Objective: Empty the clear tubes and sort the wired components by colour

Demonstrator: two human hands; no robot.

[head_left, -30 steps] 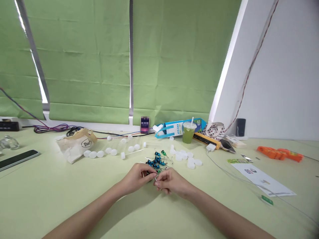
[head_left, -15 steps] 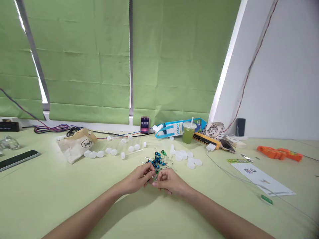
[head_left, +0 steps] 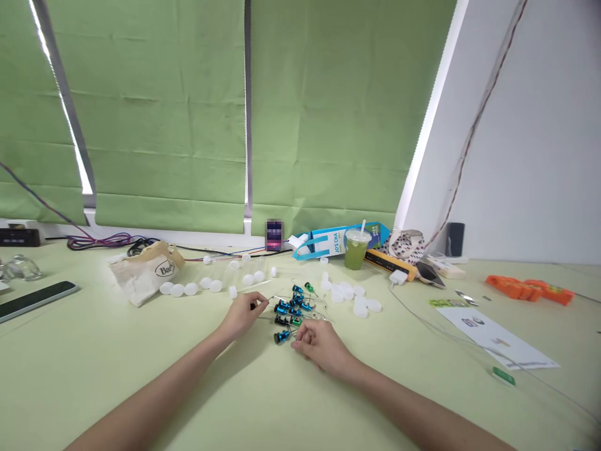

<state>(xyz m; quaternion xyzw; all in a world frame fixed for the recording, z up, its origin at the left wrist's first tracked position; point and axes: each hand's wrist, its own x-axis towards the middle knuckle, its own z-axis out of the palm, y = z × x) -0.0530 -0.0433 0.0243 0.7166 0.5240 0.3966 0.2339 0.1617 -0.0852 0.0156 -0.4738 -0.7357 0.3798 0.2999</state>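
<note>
A small heap of blue and green metal darts (head_left: 293, 307) with thin needle tips lies on the pale green table (head_left: 94, 351). My left hand (head_left: 244, 311) has its fingers pinched at the left edge of the heap, by a thin needle. My right hand (head_left: 319, 343) rests curled just below the heap, its fingertips beside a blue dart (head_left: 282, 336) lying apart from the rest. What either hand holds is too small to make out.
White round caps (head_left: 188, 289) and clear tubes (head_left: 244, 279) lie left of the heap, more caps (head_left: 357, 299) to the right. A paper bag (head_left: 143, 270), a phone (head_left: 35, 299), a green drink cup (head_left: 355, 249), papers (head_left: 498, 338) and orange tools (head_left: 528, 289) are spread about.
My hands, which were pinched together in front of the heap, have parted. The left moved up and left to the heap's edge; a blue dart now lies beside my right fingertips.
</note>
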